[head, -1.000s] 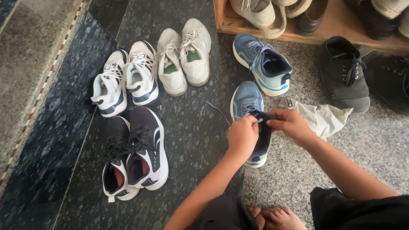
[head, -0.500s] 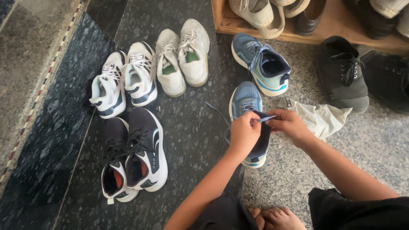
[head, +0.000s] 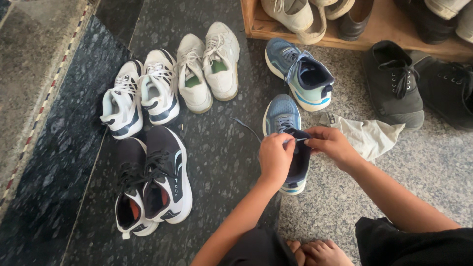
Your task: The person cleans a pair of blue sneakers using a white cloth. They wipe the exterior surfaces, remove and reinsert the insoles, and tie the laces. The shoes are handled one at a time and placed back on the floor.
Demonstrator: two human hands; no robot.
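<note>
- Lacing is the step in hand: the left hand point(head: 276, 156) and right hand point(head: 331, 144) meet over the blue shoe point(head: 287, 138) at frame centre, on the floor point(head: 231, 148).
- Both hands pinch a short stretch of pale lace point(head: 294, 141), taut between the fingertips above the shoe's tongue.
- A loose dark lace end point(head: 245, 125) trails left of the shoe.
- Its mate point(head: 300, 74) sits above, beside a crumpled cloth point(head: 368, 136).
- Next likely calls for steady tension while threading or knotting.
</note>
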